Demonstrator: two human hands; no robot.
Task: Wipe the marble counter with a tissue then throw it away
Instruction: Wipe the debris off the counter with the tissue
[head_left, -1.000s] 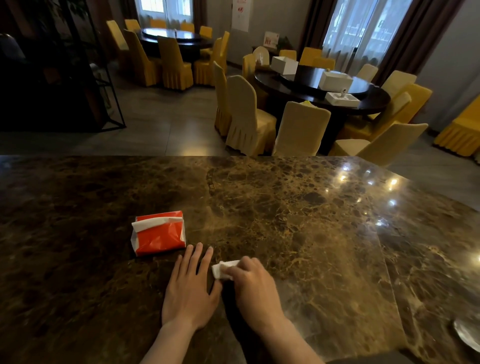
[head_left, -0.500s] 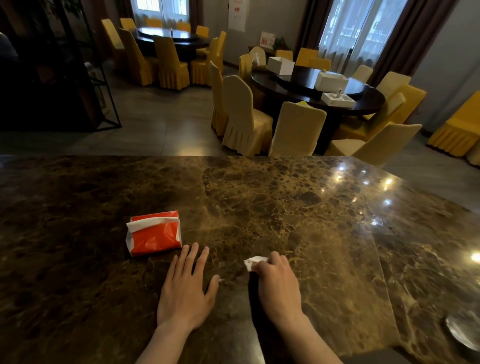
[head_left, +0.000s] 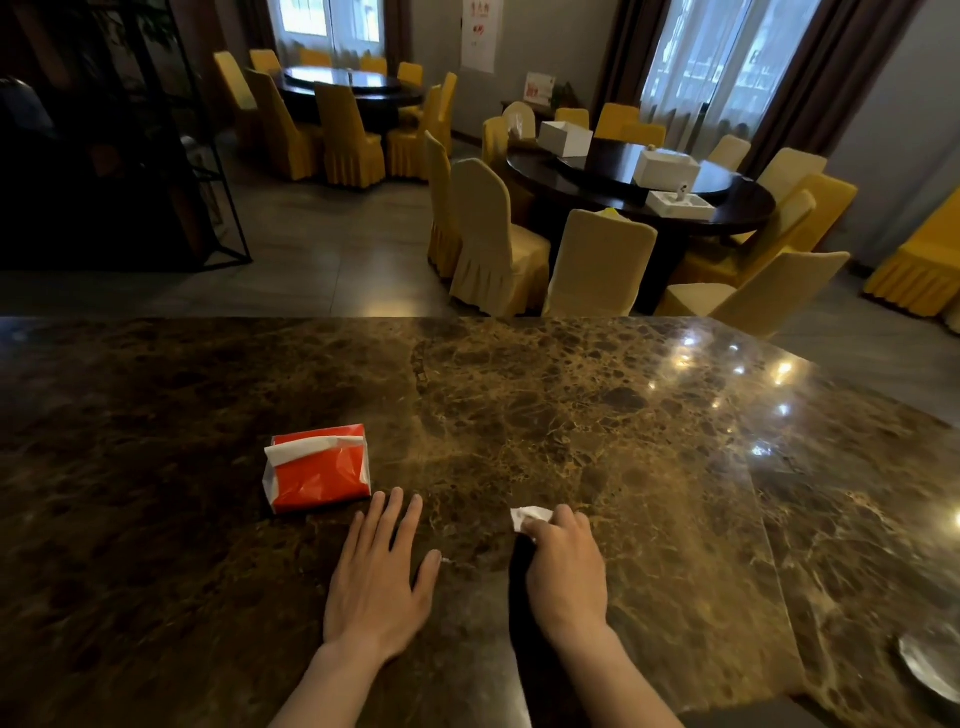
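Observation:
A dark brown marble counter (head_left: 571, 415) fills the lower half of the view. My right hand (head_left: 563, 566) presses a small folded white tissue (head_left: 527, 516) against the counter, with the tissue sticking out past my fingertips. My left hand (head_left: 379, 577) lies flat on the marble to the left, fingers spread, holding nothing. A red tissue pack (head_left: 317, 467) with a white sheet at its opening sits just beyond my left fingertips.
A shiny metal object (head_left: 930, 670) lies at the counter's lower right edge. Beyond the counter stand round dark dining tables (head_left: 623, 192) ringed by yellow-covered chairs (head_left: 488, 244), and a black metal rack (head_left: 156, 156) at the left.
My right hand has slid the tissue to the right, away from my left hand. The left hand has stayed flat in place.

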